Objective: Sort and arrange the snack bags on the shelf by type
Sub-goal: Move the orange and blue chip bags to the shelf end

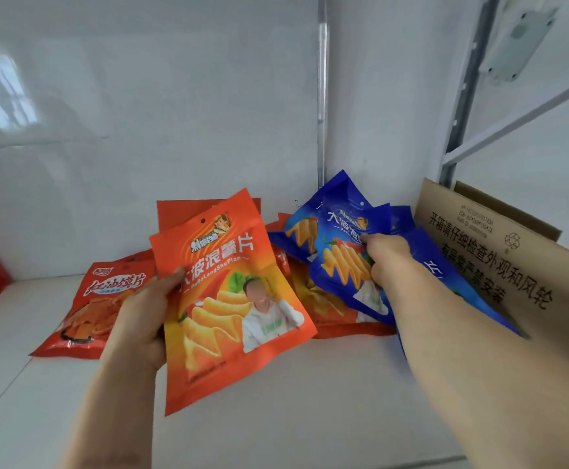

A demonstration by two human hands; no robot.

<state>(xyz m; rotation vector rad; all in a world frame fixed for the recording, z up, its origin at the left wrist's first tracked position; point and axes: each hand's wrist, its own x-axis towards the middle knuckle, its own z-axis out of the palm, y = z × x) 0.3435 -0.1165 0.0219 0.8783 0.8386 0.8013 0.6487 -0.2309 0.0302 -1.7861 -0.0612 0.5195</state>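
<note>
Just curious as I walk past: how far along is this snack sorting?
Partly done, it seems. The blue bags are already bunched on the right beside the carton; the right hand grips them. The left hand holds an orange bag, not yet placed. More orange bags lie under the blue ones, and a red bag lies apart, left.

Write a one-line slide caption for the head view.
Left hand holds an orange chip bag; right hand grips blue bags.
</note>
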